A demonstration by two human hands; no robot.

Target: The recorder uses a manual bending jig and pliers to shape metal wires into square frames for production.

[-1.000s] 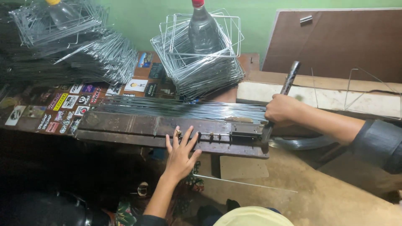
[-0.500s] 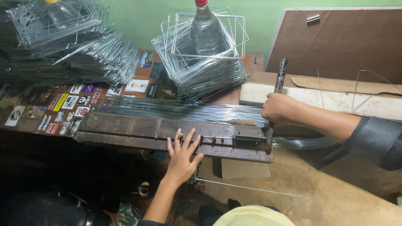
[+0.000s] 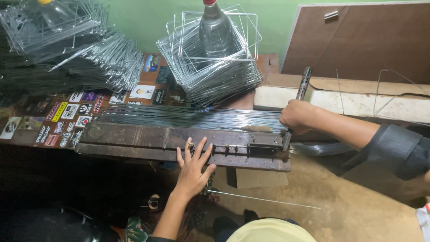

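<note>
My left hand (image 3: pixel 193 165) lies flat with fingers spread on the front edge of a long rusty metal bending jig (image 3: pixel 134 138), beside a thin wire clamped along it. My right hand (image 3: pixel 296 116) is closed around the upright lever handle (image 3: pixel 304 83) at the jig's right end. A bundle of straight steel wires (image 3: pixel 188 117) lies along the back of the jig.
A stack of bent square wire frames (image 3: pixel 210 74) with a clear bottle (image 3: pixel 216 31) on top stands behind the jig. More wire frames (image 3: pixel 67 49) are piled at the left. A brown board (image 3: pixel 363 40) leans on the green wall. One loose wire (image 3: pixel 264 199) lies on the floor.
My right hand has swung the lever handle from tilted right to nearly upright. My left hand has stayed flat on the jig.
</note>
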